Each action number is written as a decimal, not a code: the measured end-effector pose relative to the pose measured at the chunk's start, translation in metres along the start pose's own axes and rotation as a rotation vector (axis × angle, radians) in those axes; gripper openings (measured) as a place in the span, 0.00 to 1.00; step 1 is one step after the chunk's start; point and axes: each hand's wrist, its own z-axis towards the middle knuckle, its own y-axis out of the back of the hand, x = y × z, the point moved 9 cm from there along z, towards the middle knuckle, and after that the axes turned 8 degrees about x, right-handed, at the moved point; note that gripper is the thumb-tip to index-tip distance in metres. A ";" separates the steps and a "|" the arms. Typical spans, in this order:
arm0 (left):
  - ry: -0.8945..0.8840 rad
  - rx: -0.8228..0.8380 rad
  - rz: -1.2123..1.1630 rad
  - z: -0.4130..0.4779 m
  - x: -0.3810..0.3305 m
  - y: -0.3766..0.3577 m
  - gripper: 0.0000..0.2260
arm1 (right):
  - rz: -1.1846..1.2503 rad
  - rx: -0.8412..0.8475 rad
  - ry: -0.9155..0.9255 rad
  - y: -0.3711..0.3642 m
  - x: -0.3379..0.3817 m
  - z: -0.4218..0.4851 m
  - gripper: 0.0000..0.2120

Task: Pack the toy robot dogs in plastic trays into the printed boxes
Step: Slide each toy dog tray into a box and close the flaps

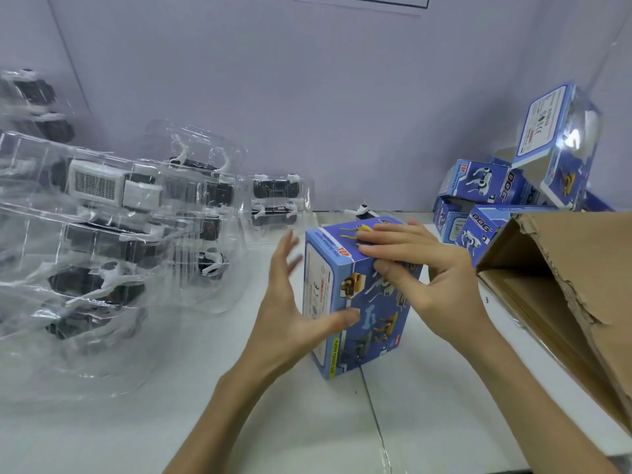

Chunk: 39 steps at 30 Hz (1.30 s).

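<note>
pale wall behind, white counter (pixel 427 388) in front, and the printed box (pixel 372 340) sits at the centre of the frame, between the two hands. it seems to stand on end. its long axis runs from a base at lower centre up to the panel marked "top", and one wide face is turned toward the person.

the right hand (pixel 420 268) comes in from the right and is the one on the box: its fingers lie flat across the top panel and its thumb presses on the wide face just under the edge. the left hand (pixel 284 302) is spread at the box's left side. its thumb touches the lower part of the wide face, and its fingers are splayed and blurred, just off the side panel.

my guess is that the top is being pressed shut, so the right hand does the work and the left only steadies.

clear trays with toy dogs (pixel 113 213) lie heaped at the left of the frame, well apart from the box. more blue boxes (pixel 485 186) are piled at upper right, above an open brown carton (pixel 554 289).
</note>
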 end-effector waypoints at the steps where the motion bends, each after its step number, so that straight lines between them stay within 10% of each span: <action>1: 0.052 0.051 0.002 0.000 0.009 -0.006 0.49 | 0.020 -0.002 -0.028 0.002 -0.002 0.001 0.11; 7: -0.071 -0.250 0.339 -0.007 -0.008 0.003 0.36 | -0.133 -0.214 -0.234 0.016 -0.002 -0.008 0.15; 12: -0.396 -0.441 0.883 -0.026 -0.038 0.000 0.33 | 0.626 0.049 -0.713 -0.046 -0.045 -0.032 0.18; 16: -0.513 -0.351 0.987 -0.031 -0.038 -0.026 0.32 | 0.696 0.033 -0.807 -0.049 -0.068 -0.036 0.27; 21: -0.332 -0.346 0.613 -0.020 -0.027 0.003 0.24 | 0.730 -0.121 -0.653 -0.037 -0.087 -0.041 0.16; 26: 0.243 -0.068 -0.509 -0.002 0.041 0.005 0.25 | 0.786 -0.167 -0.455 -0.027 -0.087 -0.052 0.27; 39: 0.128 0.088 -0.382 0.000 0.032 -0.002 0.31 | 0.633 0.104 -0.579 -0.018 -0.107 -0.077 0.22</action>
